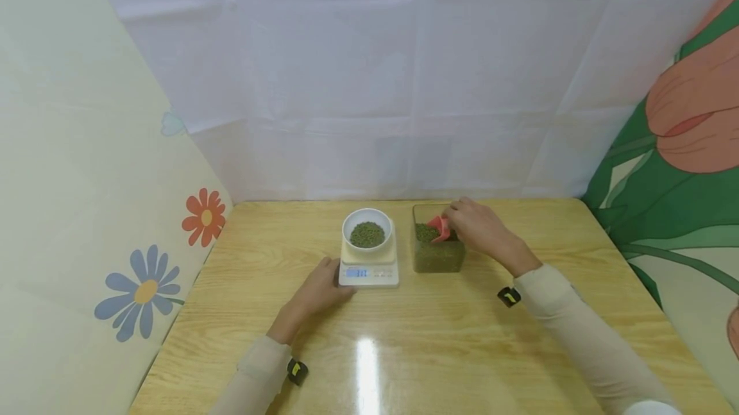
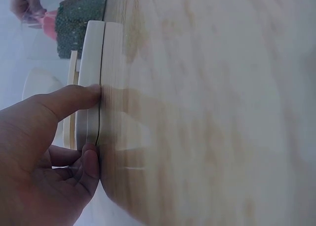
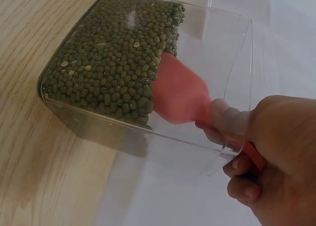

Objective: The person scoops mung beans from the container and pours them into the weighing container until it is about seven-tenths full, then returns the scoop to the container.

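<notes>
wooden table [image 1: 450, 338] below, right fingers [image 3: 244, 189] curl round a scoop [image 3: 180, 90].

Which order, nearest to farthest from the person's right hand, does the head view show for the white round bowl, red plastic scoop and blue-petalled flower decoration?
1. Red plastic scoop: held in the right hand.
2. White round bowl: on the white rectangular scale, left of the hand.
3. Blue-petalled flower decoration: on the far-left wall.
</notes>
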Tool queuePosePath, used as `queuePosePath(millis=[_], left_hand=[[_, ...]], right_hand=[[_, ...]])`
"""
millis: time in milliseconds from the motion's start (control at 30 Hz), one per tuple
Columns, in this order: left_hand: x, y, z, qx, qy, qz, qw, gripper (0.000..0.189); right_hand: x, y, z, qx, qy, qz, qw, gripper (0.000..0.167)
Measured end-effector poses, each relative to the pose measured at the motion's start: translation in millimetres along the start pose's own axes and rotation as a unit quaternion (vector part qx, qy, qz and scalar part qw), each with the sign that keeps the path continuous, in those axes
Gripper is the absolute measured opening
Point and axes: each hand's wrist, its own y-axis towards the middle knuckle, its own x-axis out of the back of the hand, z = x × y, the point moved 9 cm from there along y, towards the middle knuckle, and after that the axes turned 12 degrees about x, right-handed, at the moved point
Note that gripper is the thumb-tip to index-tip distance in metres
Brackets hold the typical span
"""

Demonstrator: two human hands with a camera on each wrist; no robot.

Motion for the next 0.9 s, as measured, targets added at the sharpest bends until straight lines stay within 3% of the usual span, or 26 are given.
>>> queuePosePath(millis=[700, 900], left_hand=[[-1.2, -0.4, 2.5, -0.002, 0.000, -0.001, 1.0000, 0.065], [-0.6, -0.9, 0.9, -0.003, 0.001, 0.000, 1.0000, 0.065]], right_hand=[[-9.2, 1.6, -4.5, -0.038, 0.055, 0.004, 0.9977, 0.029], [-9.2, 2.9, -6.1, -0.042, 0.068, -0.006, 0.9968, 0.022]])
